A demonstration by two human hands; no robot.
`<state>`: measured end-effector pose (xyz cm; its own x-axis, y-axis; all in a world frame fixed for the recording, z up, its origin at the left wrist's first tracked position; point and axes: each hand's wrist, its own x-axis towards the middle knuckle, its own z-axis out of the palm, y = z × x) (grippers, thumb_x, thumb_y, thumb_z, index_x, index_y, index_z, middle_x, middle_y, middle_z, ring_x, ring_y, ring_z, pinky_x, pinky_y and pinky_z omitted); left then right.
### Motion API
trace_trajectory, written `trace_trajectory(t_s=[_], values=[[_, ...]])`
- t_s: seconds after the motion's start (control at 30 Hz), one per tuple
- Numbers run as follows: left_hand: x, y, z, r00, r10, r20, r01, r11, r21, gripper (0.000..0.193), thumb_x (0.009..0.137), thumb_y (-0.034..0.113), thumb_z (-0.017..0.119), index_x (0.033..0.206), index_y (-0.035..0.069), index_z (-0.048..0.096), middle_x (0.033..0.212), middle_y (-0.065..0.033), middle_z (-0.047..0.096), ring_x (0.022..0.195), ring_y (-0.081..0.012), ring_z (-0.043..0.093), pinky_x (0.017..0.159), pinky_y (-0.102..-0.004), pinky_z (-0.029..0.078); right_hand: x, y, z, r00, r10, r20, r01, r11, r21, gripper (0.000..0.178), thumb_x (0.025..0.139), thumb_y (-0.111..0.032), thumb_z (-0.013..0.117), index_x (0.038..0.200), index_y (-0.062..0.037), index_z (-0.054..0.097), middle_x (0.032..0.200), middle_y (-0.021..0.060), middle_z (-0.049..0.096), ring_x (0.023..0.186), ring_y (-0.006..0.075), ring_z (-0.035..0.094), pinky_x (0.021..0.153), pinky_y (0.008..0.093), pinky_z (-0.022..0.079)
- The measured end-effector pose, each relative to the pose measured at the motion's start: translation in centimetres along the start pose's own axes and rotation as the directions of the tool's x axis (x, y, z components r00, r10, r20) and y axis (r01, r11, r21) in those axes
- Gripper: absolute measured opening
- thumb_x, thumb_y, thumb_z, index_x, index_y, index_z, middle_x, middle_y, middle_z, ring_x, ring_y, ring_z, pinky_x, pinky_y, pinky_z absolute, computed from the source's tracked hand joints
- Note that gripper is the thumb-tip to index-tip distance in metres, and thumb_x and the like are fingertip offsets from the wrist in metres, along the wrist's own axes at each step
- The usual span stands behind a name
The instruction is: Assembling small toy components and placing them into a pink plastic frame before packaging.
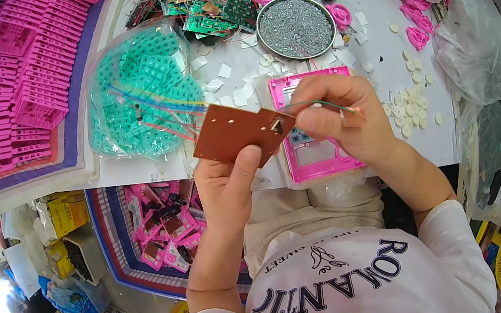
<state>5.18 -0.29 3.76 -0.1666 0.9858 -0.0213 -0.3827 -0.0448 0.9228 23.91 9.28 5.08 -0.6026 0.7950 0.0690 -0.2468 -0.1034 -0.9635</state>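
Observation:
My left hand point(223, 185) grips a brown circuit board point(236, 133) by its lower edge, thumb on top. Coloured wires point(164, 101) trail from the board's far left side. At the board's right corner, my right hand point(349, 109) is closed, with thumb and forefinger pinching a thin green wire point(325, 102). A small copper-coloured piece point(353, 113) shows by its palm. Beneath both hands lies a pink plastic casing point(316, 168) on the table, partly covered by my right hand and the board.
A bag of turquoise keypads point(142, 95) lies left of the board. Beyond are a round tin of screws point(296, 26) and heaped green circuit boards point(218, 8). Pink casings point(15, 77) are stacked far left. White discs point(409, 105) lie right. A basket point(120, 246) of pink parts stands below the table edge.

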Motion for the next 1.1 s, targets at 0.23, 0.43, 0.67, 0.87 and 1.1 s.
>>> trace_trajectory(t_s=[0.23, 0.43, 0.67, 0.87, 1.1], values=[[0.2, -1.8, -0.2, 0.998, -0.039, 0.041, 0.042, 0.997, -0.062, 0.036, 0.102, 0.024, 0.063, 0.125, -0.002, 0.058, 0.107, -0.0157, 0.071, 0.081, -0.0209, 0.068, 0.069, -0.0312, 0.055, -0.2, 0.6, 1.0, 0.945, 0.319, -0.073, -0.246, 0.841, 0.482, 0.016, 0.095, -0.012, 0.071, 0.107, -0.0018, 0.070, 0.080, -0.0006, 0.064, 0.061, 0.0051, 0.052, 0.053, 0.0221, 0.042], [-0.1, -2.1, 0.5, 1.000, -0.027, 0.013, 0.026, 1.000, 0.015, 0.034, 0.103, 0.023, 0.062, 0.125, -0.003, 0.061, 0.106, -0.0144, 0.071, 0.077, -0.0169, 0.066, 0.069, -0.0303, 0.056, 0.0, 0.4, 0.8, 0.931, 0.366, -0.012, -0.308, 0.801, 0.514, 0.015, 0.094, -0.011, 0.072, 0.105, -0.0032, 0.068, 0.082, 0.0001, 0.064, 0.060, 0.0057, 0.052, 0.053, 0.0214, 0.042], [0.0, -3.7, 1.8, 0.988, 0.146, -0.040, -0.151, 0.974, -0.169, 0.026, 0.105, 0.018, 0.057, 0.126, 0.002, 0.058, 0.110, -0.0132, 0.070, 0.070, -0.0127, 0.058, 0.062, -0.0286, 0.052, -0.4, 1.6, 2.9, 0.919, 0.382, -0.098, -0.175, 0.618, 0.767, 0.014, 0.096, -0.014, 0.070, 0.102, -0.0080, 0.059, 0.088, 0.0029, 0.062, 0.073, 0.0094, 0.055, 0.053, 0.0250, 0.043], [1.1, -3.1, 1.4, 0.971, 0.168, -0.173, -0.211, 0.937, -0.277, 0.025, 0.106, 0.023, 0.054, 0.125, 0.006, 0.054, 0.107, -0.0105, 0.067, 0.074, -0.0154, 0.058, 0.068, -0.0334, 0.051, -0.3, 1.2, 3.6, 0.962, 0.172, -0.210, 0.069, 0.594, 0.801, 0.014, 0.100, -0.019, 0.065, 0.099, -0.0076, 0.057, 0.098, 0.0075, 0.062, 0.074, 0.0103, 0.054, 0.059, 0.0233, 0.045], [1.0, -2.8, 1.3, 0.943, 0.269, -0.195, -0.291, 0.952, -0.094, 0.037, 0.105, 0.019, 0.054, 0.135, -0.002, 0.050, 0.124, -0.0208, 0.066, 0.084, -0.0253, 0.071, 0.074, -0.0356, 0.059, 1.1, 0.7, 1.8, 0.999, 0.022, -0.037, -0.017, 0.990, 0.142, 0.024, 0.105, -0.029, 0.056, 0.100, -0.0056, 0.058, 0.102, 0.0082, 0.063, 0.060, 0.0080, 0.053, 0.051, 0.0222, 0.040]])
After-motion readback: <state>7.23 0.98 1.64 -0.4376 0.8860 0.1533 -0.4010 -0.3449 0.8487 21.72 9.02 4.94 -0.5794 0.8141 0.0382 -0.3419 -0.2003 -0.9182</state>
